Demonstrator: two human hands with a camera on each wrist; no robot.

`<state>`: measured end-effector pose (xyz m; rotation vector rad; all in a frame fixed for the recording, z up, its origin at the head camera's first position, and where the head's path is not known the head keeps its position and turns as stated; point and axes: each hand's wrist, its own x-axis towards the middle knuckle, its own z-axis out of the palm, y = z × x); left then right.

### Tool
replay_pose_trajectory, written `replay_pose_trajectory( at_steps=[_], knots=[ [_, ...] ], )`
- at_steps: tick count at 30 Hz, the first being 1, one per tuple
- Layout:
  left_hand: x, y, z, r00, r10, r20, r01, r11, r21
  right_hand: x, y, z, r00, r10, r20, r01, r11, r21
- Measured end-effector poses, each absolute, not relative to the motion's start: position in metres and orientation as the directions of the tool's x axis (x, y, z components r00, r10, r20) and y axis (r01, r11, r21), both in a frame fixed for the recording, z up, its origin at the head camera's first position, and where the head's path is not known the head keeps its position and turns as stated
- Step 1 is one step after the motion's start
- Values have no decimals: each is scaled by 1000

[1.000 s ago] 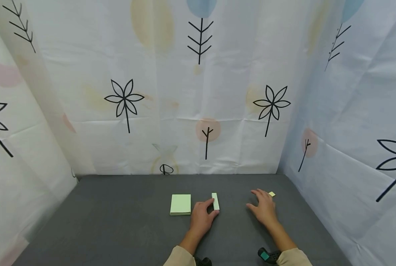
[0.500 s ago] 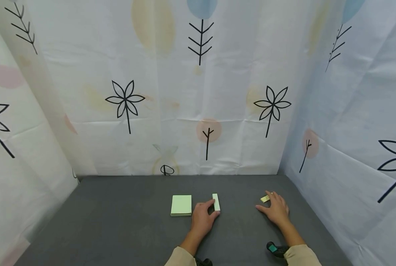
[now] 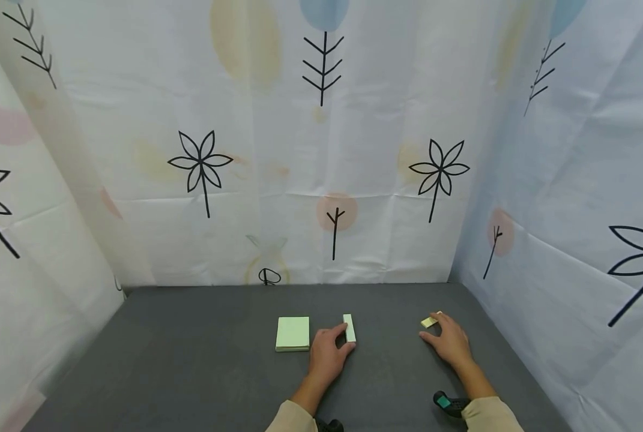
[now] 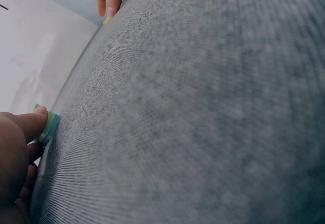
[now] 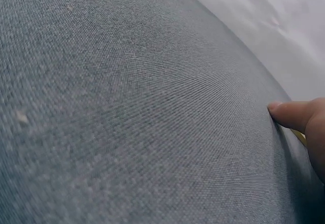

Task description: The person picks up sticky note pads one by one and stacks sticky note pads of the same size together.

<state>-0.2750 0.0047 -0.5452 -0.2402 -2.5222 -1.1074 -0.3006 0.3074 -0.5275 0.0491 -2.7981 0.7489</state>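
In the head view my left hand (image 3: 328,358) pinches a narrow pale-green block (image 3: 349,328) between thumb and index finger. Seen from the left wrist, the same block (image 4: 50,127) has green and teal layers, like a pad of sticky strips. A square pale-green sticky note pad (image 3: 292,333) lies just left of that hand. On the right, my right hand (image 3: 451,341) reaches over a small yellow strip (image 3: 428,322), fingertips at its far end and thumb held apart from it. The right wrist view shows the straight thumb (image 5: 289,113) low over the cloth, with a sliver of yellow behind.
All of it lies on a dark grey cloth-covered table (image 3: 191,360). White patterned curtains (image 3: 375,150) close off the back and both sides. A dark wrist strap with a teal patch (image 3: 443,402) sits at the right wrist.
My right hand has moved right, and more of the yellow strip now shows left of its fingers; over the last half second it barely shifts. The left hand and block stay put.
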Motion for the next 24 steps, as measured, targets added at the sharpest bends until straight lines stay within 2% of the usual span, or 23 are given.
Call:
replay_pose_trajectory(
  at_steps=[6, 24],
  knots=[
    [-275, 5, -547, -919, 7, 395, 294, 680, 672, -302, 304, -528, -965, 40, 258, -89, 880, -468],
    [-276, 6, -548, -919, -5, 394, 283, 685, 671, -307, 273, -531, -938, -40, 345, -206, 864, -460]
  ],
)
